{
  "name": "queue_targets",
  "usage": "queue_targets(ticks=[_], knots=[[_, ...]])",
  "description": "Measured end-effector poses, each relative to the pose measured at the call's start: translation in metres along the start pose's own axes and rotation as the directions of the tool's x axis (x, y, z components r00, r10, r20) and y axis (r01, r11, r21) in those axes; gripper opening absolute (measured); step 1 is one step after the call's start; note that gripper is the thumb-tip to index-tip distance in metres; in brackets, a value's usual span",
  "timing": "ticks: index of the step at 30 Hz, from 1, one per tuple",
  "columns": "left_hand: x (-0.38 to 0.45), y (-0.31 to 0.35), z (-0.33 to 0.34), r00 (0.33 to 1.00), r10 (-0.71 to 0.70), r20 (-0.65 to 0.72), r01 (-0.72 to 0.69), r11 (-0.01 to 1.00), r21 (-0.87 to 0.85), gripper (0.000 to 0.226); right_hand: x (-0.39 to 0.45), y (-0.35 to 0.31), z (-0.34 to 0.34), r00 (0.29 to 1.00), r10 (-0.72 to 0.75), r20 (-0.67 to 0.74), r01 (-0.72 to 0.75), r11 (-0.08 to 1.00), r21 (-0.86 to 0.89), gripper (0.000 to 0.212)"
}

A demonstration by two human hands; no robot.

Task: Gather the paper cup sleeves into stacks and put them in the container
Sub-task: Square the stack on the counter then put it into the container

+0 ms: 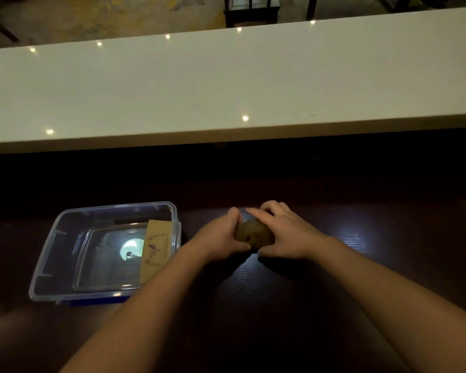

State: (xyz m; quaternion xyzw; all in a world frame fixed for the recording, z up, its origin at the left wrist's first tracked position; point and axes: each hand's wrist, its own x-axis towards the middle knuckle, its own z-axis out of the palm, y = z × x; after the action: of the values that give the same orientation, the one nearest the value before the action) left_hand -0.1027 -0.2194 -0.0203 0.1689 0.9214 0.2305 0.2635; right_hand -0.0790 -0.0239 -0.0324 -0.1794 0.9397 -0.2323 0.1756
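Two forearms reach over a dark table (334, 305). Left, a clear container (51, 238) holds one brown sleeve (156, 249). Left hand (221, 238) and right hand (285, 235) clasp a sleeve stack (253, 234). Beyond, a white counter (226, 84).

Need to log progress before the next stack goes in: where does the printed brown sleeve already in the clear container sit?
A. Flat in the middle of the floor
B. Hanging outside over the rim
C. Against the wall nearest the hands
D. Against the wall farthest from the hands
C: the printed sleeve leans at the container's right wall, the side next to the left hand and right hand.
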Motion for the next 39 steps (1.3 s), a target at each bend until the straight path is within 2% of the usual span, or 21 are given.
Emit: queue_targets(ticks=[4, 10, 13, 18, 21, 26, 30, 34, 39], knots=[[-0.018, 0.005, 0.017, 0.984, 0.096, -0.153, -0.076, 0.988, 0.135, 0.040, -0.014, -0.002, 0.001, 0.996, -0.047, -0.071, 0.047, 0.999, -0.002, 0.059], [-0.035, 0.012, 0.045, 0.917, 0.102, -0.385, -0.081, 0.994, 0.070, 0.048, -0.044, -0.002, 0.013, 0.973, -0.014, -0.232, 0.006, 0.999, -0.035, 0.052], [-0.041, 0.021, 0.067, 0.909, 0.068, -0.412, -0.052, 0.997, 0.050, 0.053, -0.057, -0.007, 0.030, 0.962, 0.028, -0.272, -0.051, 0.996, -0.078, 0.057], [-0.045, 0.024, 0.079, 0.896, 0.055, -0.441, -0.058, 0.998, 0.007, 0.055, -0.060, -0.011, 0.044, 0.953, 0.073, -0.294, -0.082, 0.997, -0.018, 0.061], [-0.043, 0.018, 0.070, 0.885, 0.005, -0.466, -0.072, 0.990, -0.124, 0.054, -0.059, -0.005, 0.039, 0.948, 0.062, -0.312, -0.059, 0.998, 0.018, 0.054], [-0.039, 0.014, 0.067, 0.864, -0.086, -0.496, -0.109, 0.930, -0.352, 0.050, -0.057, -0.001, 0.038, 0.907, 0.212, -0.365, -0.105, 0.951, 0.290, 0.054], [-0.037, 0.021, 0.079, 0.834, -0.250, -0.491, -0.069, 0.837, -0.543, 0.055, -0.051, -0.012, 0.049, 0.872, 0.329, -0.363, -0.127, 0.868, 0.480, 0.058], [-0.035, 0.028, 0.091, 0.828, -0.246, -0.504, -0.074, 0.843, -0.533, 0.064, -0.048, -0.023, 0.060, 0.853, 0.392, -0.344, -0.175, 0.837, 0.518, 0.062], [-0.038, 0.028, 0.096, 0.849, -0.199, -0.489, -0.076, 0.871, -0.486, 0.068, -0.051, -0.025, 0.062, 0.850, 0.370, -0.376, -0.206, 0.889, 0.409, 0.064]])
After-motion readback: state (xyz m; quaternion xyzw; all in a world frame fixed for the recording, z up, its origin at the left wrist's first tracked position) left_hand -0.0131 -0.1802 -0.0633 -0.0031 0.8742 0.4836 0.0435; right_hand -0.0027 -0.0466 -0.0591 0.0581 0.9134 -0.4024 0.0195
